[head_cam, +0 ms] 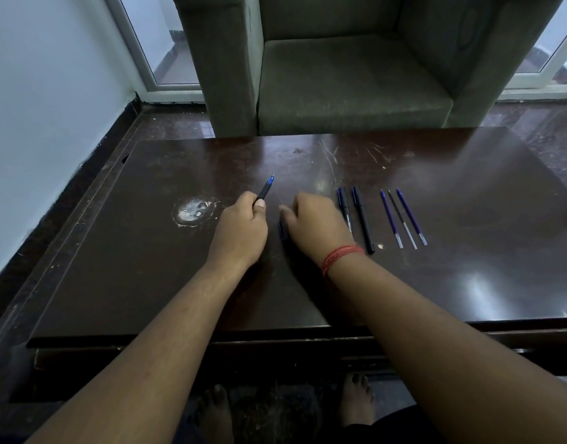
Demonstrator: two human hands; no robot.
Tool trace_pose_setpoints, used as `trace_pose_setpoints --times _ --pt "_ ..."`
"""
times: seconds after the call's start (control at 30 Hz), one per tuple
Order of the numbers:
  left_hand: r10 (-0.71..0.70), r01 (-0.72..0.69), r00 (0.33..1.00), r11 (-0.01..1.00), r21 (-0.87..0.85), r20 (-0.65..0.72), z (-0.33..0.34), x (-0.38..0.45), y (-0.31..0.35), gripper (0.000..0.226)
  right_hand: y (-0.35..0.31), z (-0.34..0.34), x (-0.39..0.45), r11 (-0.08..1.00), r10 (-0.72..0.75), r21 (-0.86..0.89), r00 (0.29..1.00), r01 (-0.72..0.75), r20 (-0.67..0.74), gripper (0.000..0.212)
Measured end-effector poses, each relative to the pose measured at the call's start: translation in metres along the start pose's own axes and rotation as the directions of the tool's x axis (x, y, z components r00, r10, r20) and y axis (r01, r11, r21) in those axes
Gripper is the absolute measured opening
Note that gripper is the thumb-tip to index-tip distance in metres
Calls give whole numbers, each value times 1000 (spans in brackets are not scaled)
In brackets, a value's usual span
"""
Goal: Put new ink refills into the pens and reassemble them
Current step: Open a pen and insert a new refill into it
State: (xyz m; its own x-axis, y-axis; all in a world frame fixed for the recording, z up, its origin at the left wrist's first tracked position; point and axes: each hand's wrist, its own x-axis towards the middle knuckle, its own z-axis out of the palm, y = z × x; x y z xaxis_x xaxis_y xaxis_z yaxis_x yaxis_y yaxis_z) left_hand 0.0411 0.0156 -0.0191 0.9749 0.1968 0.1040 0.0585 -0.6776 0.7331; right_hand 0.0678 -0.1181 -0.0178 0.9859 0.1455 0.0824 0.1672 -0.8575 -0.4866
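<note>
Refills (403,218) number three, capped pens (355,216) two; left grip (240,224) pinches one pen (265,189)

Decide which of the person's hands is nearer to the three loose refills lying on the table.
Right. The right hand rests on the table with only two capped pens between it and the refills; the left hand, gripping an uncapped pen, sits farther left.

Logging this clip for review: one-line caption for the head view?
Left hand holds an uncapped pen; right hand rests on a cap beside two capped pens and three refills.
</note>
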Motion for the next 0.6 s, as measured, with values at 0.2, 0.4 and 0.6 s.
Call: trace_pose_setpoints --times 0.2,0.4,0.6 --pt "186 -199 976 971 129 110 -2 -7 1 18 32 -55 5 906 98 412 995 -101 29 32" --pt "410 -461 884 842 279 224 2 -10 4 15 36 -54 -6 894 -55 440 950 -90 306 33" --pt "435 -486 873 813 320 219 -1 -11 3 17 29 -47 -5 906 -122 422 945 -19 304 25"
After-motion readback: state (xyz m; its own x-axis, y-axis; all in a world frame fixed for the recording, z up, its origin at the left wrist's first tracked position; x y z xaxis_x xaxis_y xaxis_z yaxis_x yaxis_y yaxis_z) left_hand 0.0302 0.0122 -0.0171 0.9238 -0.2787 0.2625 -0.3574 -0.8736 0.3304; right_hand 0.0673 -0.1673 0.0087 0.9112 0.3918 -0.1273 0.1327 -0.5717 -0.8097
